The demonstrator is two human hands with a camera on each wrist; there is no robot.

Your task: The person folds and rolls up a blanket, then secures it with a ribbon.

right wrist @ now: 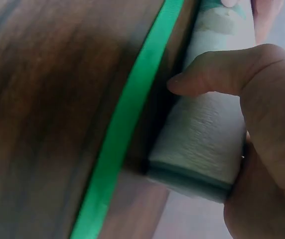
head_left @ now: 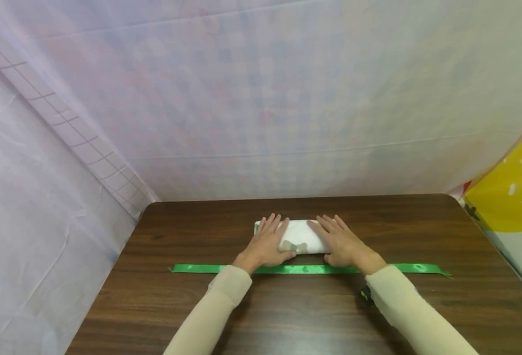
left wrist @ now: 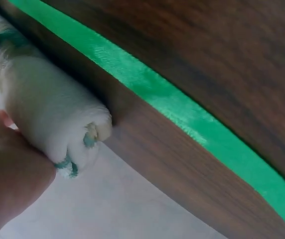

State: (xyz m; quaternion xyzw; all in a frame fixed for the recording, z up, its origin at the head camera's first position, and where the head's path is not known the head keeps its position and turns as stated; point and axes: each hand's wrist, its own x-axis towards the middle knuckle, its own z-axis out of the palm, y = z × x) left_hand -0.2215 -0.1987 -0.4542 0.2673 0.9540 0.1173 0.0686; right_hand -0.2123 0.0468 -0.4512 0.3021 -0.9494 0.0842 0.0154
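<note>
A white towel (head_left: pixel 302 235), rolled into a short bundle with a beige and green pattern, lies crosswise toward the table's far side. My left hand (head_left: pixel 266 244) rests over its left part, fingers spread and pointing away from me. Over the right part lies my right hand (head_left: pixel 343 244), its fingers straight too. In the right wrist view the thumb (right wrist: pixel 207 74) reaches across the roll. The left wrist view shows the towel's end (left wrist: pixel 85 144) with its coiled layers. A flat green ribbon (head_left: pixel 305 269) stretches left to right on the near side of the towel, under both wrists.
The brown wooden table (head_left: pixel 190 305) has rounded far corners. Pale patterned sheeting (head_left: pixel 261 108) hangs behind it, and white sheeting (head_left: pixel 30 236) is on the left. A yellow printed shape (head_left: pixel 509 192) shows at right. Beneath the right cuff is a small dark object (head_left: pixel 365 295).
</note>
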